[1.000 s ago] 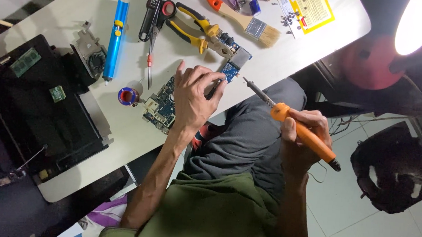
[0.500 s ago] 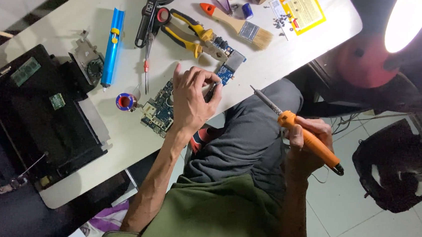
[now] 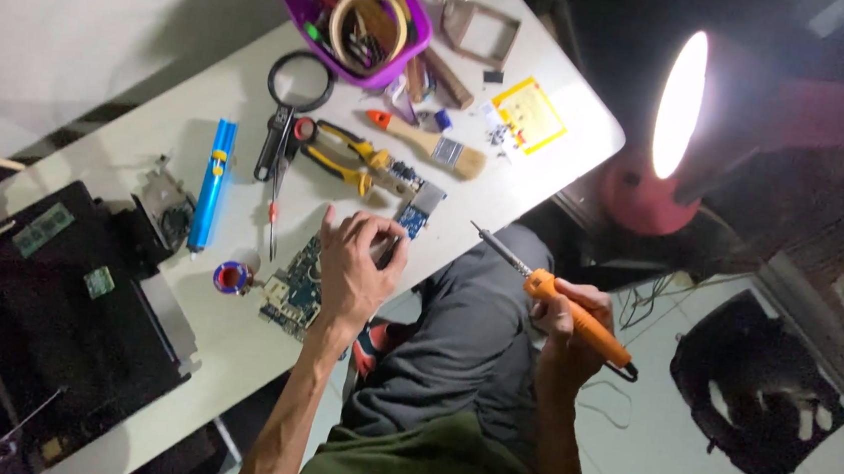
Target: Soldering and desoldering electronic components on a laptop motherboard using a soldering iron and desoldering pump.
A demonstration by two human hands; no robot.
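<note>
White worktop is pretty cluttered, with a black laptop opened up at one end. Blue circuit board sits at the near edge, left hand resting on it with fingers curled down. Right hand is wrapped around an orange soldering iron, held off the worktop over the lap, tip pointing at the board.

Orange plastic soldering iron, metal tip, matt white table, wooden-handled brush

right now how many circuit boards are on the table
2 clearly: a large blue board under the left hand, and a small blue one beside the pliers. Others may be hidden.
</note>
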